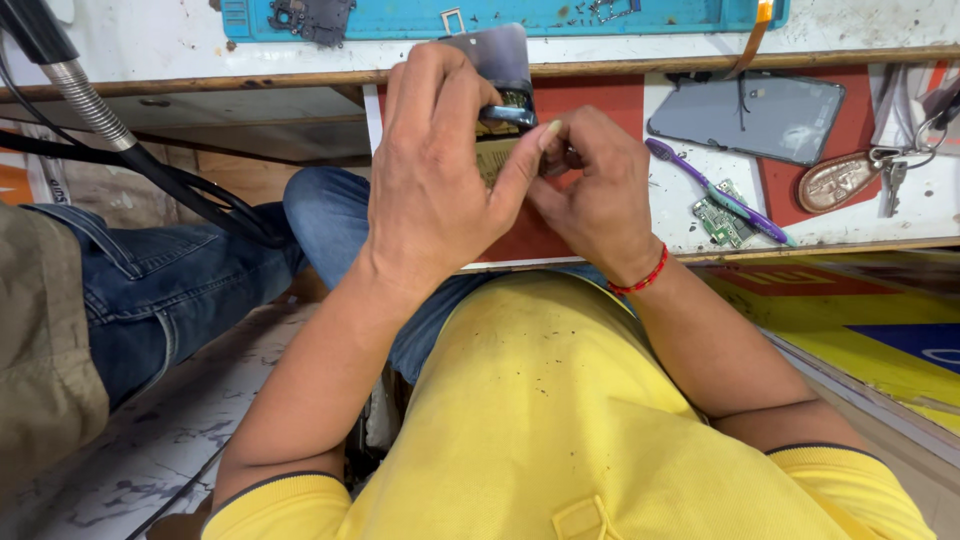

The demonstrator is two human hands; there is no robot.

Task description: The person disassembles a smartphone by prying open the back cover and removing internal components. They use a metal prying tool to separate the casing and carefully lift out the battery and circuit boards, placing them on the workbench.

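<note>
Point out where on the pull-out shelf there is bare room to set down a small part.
Bare white strip of the shelf between the right hand and purple toothbrush. Crowded rightward: circuit board, phone back cover, keys.

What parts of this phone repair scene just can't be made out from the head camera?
- Opened phone, head view: its lower part is hidden behind the left hand.
- Right hand: fingertips curl inward, so whatever they pinch is hidden.
- Circuit board beside the purple toothbrush: parts too small to tell.
- Blue mat: cut off by the top edge.
</note>
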